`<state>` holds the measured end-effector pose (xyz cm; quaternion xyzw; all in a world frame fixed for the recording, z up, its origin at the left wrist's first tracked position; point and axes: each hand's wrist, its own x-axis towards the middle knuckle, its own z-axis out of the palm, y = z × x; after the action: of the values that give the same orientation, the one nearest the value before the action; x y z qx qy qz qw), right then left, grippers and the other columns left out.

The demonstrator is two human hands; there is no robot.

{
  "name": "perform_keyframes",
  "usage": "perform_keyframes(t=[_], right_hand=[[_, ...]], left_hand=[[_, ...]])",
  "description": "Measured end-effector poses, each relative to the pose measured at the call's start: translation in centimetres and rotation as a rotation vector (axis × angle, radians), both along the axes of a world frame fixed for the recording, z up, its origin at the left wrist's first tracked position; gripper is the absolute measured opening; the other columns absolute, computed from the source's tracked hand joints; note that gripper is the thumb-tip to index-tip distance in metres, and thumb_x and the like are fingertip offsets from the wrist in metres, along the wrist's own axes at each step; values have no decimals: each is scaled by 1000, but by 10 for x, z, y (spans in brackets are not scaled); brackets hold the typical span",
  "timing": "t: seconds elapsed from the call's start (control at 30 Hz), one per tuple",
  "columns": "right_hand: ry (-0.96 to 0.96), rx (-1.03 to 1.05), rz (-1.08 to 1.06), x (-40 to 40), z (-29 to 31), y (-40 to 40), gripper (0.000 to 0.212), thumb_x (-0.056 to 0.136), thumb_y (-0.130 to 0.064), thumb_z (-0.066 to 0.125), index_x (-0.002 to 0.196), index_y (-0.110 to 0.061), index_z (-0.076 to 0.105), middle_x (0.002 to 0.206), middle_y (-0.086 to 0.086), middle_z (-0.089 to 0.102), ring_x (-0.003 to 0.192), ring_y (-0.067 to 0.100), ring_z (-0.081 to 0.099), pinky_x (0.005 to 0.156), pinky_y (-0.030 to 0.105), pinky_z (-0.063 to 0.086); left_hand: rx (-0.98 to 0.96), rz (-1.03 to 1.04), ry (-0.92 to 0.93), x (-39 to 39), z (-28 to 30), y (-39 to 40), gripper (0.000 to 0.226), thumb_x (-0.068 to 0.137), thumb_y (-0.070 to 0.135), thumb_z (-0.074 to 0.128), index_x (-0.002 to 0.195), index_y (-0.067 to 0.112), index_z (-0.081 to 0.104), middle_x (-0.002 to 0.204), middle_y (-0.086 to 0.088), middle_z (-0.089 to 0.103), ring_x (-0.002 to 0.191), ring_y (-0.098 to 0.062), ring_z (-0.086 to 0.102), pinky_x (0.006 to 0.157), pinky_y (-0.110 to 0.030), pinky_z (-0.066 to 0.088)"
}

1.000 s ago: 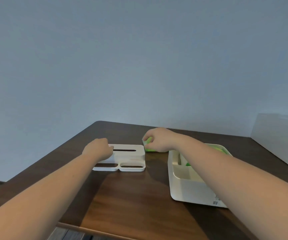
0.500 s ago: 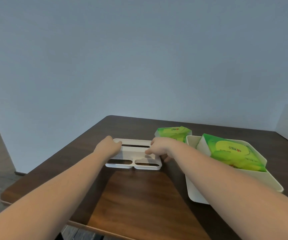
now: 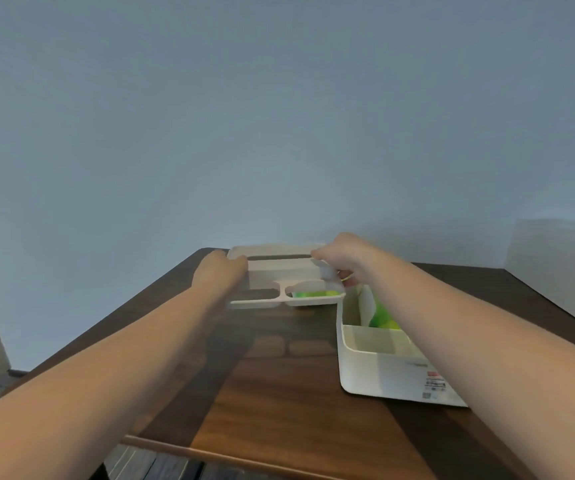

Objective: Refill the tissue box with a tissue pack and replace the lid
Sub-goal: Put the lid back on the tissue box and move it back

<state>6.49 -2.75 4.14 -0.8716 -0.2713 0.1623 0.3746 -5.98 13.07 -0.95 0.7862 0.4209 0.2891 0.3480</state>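
The white lid [image 3: 281, 279], with a long slot and two oval openings, hangs tilted above the dark wooden table. My left hand [image 3: 218, 274] grips its left end and my right hand [image 3: 345, 259] grips its right end. Through the right oval opening a green tissue pack [image 3: 310, 294] shows on the table behind the lid. The white tissue box [image 3: 379, 367] stands open to the right. Another green tissue pack [image 3: 383, 318] leans inside it, partly hidden by my right forearm.
The table's [image 3: 279, 393] near edge runs across the bottom of the view. A pale white box [image 3: 563, 268] stands at the far right against the wall. A blue-grey wall rises right behind the table's far edge.
The lid lay flat on the table with both hands at its ends; now both hands hold it raised and tilted. My view has shifted, and my right forearm now covers most of the box.
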Motion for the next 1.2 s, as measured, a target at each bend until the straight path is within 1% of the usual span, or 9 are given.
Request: perform_keyframes(t=[0.13,0.3,0.43,0.6,0.73,0.83,0.9,0.97,1.2], right_hand=[[-37,15,-97,10,23,-41,30,89,-9,49,60,-9,43,47,14,45,45,21,40,47,20,32],[-134,-92,-214,31,26,-91,28,89,-10,49,63,-9,38,58,9,37,44,19,35,39,14,28],[-138,-202,-270,45,16,-121,19,89,-13,48,72,-7,42,70,11,37,63,28,43,50,27,31],[-110,-270,-296,60,2,-145,6,83,-3,53,80,1,56,85,23,54,75,37,61,65,36,48],[-78,-267,-297,68,-9,-154,10,86,-2,58,90,4,65,102,28,66,88,38,68,77,39,55],[-90,-292,-289,71,-16,-156,15,86,-4,61,97,4,67,114,25,66,99,36,66,75,36,51],[-99,-310,-278,72,-19,-158,16,87,-5,60,98,4,67,104,22,64,95,35,65,72,34,47],[-119,-306,-283,72,-21,-160,7,86,-3,58,87,2,64,83,17,57,82,33,58,69,33,44],[-99,-275,-311,77,-32,-162,20,86,-1,55,67,-1,54,68,13,48,68,29,50,62,31,40]], left_hand=[[-28,-104,-79,12,15,-37,28,85,27,47,63,13,37,60,-5,41,52,-27,42,61,-30,35],[22,-219,-52,33,25,-81,28,88,27,47,65,13,39,63,-5,44,62,-28,47,63,-35,44],[35,-302,-46,50,24,-110,22,88,25,45,70,13,43,69,-9,49,56,-26,49,63,-33,46],[32,-297,41,68,16,-126,17,86,16,47,97,10,57,79,-5,59,75,-26,59,82,-42,59],[35,-293,124,75,10,-131,26,77,8,48,100,8,61,82,-6,64,75,-25,61,79,-39,57],[36,-293,181,79,6,-135,33,73,8,44,101,8,62,80,-11,71,87,-28,67,80,-37,54],[34,-289,207,82,2,-138,32,74,8,44,101,10,59,73,-10,71,92,-29,66,81,-36,53],[49,-286,224,84,-1,-141,32,74,6,45,104,10,57,78,-11,70,95,-30,64,84,-38,53],[67,-275,263,89,-4,-140,34,74,5,44,106,8,55,93,-15,71,98,-34,65,82,-38,51]])
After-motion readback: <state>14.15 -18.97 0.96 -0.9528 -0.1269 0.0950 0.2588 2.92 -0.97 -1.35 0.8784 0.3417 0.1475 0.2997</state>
